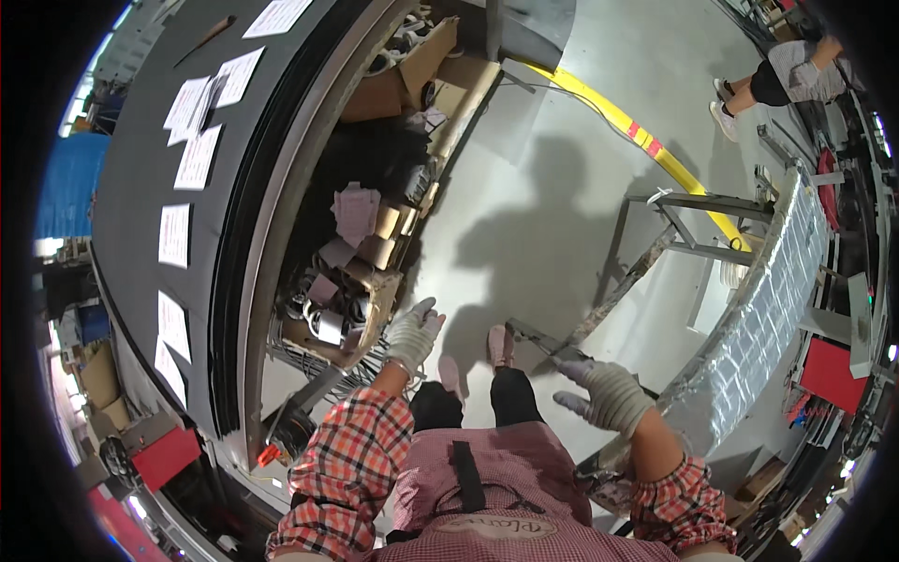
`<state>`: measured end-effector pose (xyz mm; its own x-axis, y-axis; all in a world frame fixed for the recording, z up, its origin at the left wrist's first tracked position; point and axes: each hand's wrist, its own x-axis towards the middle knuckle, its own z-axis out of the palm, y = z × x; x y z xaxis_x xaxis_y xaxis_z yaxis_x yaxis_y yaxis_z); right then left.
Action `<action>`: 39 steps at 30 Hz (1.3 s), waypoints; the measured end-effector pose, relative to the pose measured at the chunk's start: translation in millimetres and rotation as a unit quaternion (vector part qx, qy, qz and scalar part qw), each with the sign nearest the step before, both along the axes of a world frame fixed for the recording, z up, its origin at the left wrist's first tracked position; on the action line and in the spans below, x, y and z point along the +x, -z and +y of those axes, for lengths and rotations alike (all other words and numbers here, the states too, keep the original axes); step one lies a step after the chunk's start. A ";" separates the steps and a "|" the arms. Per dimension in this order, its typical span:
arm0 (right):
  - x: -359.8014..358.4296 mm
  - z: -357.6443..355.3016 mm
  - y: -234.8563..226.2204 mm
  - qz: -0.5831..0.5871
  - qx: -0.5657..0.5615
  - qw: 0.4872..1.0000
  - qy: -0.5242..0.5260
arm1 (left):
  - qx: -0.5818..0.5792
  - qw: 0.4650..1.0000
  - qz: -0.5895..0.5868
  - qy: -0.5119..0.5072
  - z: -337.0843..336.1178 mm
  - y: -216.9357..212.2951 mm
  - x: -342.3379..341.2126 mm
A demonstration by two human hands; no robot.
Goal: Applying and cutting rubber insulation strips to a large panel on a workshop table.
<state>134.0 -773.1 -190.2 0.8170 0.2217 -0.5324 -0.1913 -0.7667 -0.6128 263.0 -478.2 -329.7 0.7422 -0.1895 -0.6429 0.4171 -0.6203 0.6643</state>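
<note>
My left hand (pixel 415 337), in a pale knit glove, is held out in front of me with its fingers apart and nothing in them. It is nearest to an open cardboard box (pixel 382 314) holding rolls and paper pieces on the shelf under the black-topped table. My right hand (pixel 611 401), gloved the same way, has its thumb and fingers spread and holds nothing. Close beside it runs a long bench with a silver, foil-like cover (pixel 749 323). Both forearms wear red checked sleeves.
White printed sheets (pixel 174 234) lie on the black table (pixel 131 206) at left. A yellow floor cable cover with red bands (pixel 599 108) crosses the grey floor ahead. A metal frame (pixel 716 204) juts from the silver bench. Another person (pixel 796 75) is at far right.
</note>
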 end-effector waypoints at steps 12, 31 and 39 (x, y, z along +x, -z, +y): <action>38.2 -7.0 2.9 0.050 -0.050 0.987 0.148 | 0.148 0.967 -0.192 0.077 -39.8 170.1 329.5; 106.1 35.9 73.9 0.157 0.067 0.927 0.333 | 0.509 0.734 -0.243 0.378 -45.5 274.9 457.1; 105.7 30.4 58.3 0.124 0.068 0.937 0.320 | 0.377 0.800 -0.457 -0.095 -34.5 221.1 472.8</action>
<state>239.6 -742.8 -248.5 0.6609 -0.1930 -0.7252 -0.7346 -0.3643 -0.5724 735.7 -512.7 -550.8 0.9368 0.1688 0.3063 0.1054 -0.9713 0.2132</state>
